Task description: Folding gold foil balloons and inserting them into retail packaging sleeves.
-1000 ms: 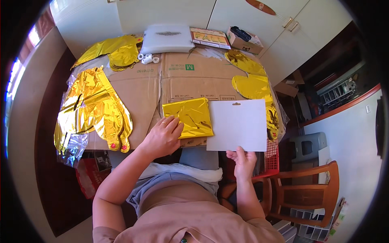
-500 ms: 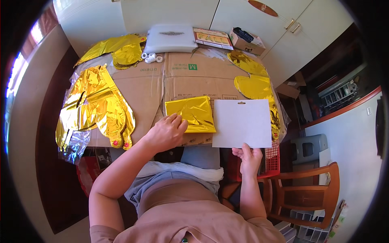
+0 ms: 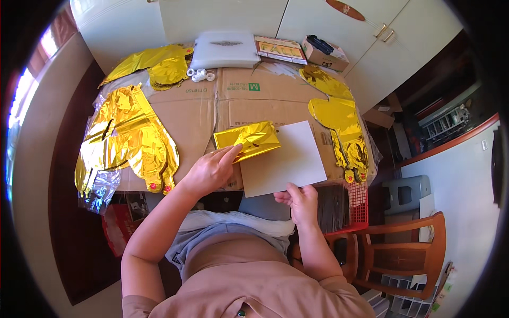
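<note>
1. Left hand (image 3: 209,170): the index finger is extended, its tip against the folded gold foil packet (image 3: 261,142), which lies beneath and just beyond it. Whether the thumb and remaining fingers grip the foil cannot be told.
2. Right hand (image 3: 300,204): thumb and fingers are clamped on the near edge of the white card (image 3: 289,161). The card extends forward from these fingertips, its far-left corner hidden by the packet.
3. Surroundings: flat gold foil shapes (image 3: 114,135) lie well left of the left fingers, on the cardboard sheet (image 3: 265,102).
4. Possible faults: the card's edge could catch a loose fold and rumple the packet if pushed while the foil sits low; light fingertip pressure could let slick foil slide or unfold; the one-edge pinch could let the card swing askew.
</note>
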Tool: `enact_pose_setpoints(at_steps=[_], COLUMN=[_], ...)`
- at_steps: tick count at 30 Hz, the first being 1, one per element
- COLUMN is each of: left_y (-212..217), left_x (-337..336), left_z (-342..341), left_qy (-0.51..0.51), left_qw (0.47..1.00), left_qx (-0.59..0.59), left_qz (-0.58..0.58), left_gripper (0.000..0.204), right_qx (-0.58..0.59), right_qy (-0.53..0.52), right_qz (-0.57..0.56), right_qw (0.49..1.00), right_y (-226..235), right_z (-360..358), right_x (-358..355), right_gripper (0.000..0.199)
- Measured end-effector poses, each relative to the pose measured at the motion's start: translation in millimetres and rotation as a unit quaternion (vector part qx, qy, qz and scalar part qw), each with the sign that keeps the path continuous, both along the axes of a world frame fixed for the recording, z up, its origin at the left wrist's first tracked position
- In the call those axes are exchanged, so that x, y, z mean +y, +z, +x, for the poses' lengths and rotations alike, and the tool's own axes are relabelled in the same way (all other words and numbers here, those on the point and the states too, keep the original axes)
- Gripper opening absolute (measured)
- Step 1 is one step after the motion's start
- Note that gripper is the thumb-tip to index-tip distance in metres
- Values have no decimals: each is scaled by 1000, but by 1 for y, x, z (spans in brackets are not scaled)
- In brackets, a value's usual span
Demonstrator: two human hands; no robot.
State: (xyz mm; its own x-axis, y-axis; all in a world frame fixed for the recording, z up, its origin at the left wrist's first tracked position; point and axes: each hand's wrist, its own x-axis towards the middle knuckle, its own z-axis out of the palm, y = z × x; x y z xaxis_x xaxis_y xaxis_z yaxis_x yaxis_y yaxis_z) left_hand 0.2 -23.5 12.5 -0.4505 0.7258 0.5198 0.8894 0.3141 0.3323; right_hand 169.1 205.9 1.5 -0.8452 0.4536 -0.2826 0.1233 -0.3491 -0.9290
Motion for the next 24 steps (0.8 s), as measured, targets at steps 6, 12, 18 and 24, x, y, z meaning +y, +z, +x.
enact_pose_setpoints(at_steps=[6,12,18,24], left_y=[-2,17,28,38], left_x=[-5,-11,4,35], left_z=[1,-3,-46,-85], left_qy=[-19,-43,63,21], left_qw=[1000,999,977,953], left_qx=[-3,2,-203,-252], left_qz=[23,13,0,-169], left_gripper=[53,59,48,38], right_qx=[-7,-17,-16,-12], right_qy=[44,53,42,48], right_qz=[-22,-57,-85,-116], right_qw=[999,997,995,992], right_y=[4,-6,-14,-15], right_z=[-9,-9,-5,-1], right_x=[-16,-19,-19,-17], right_gripper=[23,24,24,27])
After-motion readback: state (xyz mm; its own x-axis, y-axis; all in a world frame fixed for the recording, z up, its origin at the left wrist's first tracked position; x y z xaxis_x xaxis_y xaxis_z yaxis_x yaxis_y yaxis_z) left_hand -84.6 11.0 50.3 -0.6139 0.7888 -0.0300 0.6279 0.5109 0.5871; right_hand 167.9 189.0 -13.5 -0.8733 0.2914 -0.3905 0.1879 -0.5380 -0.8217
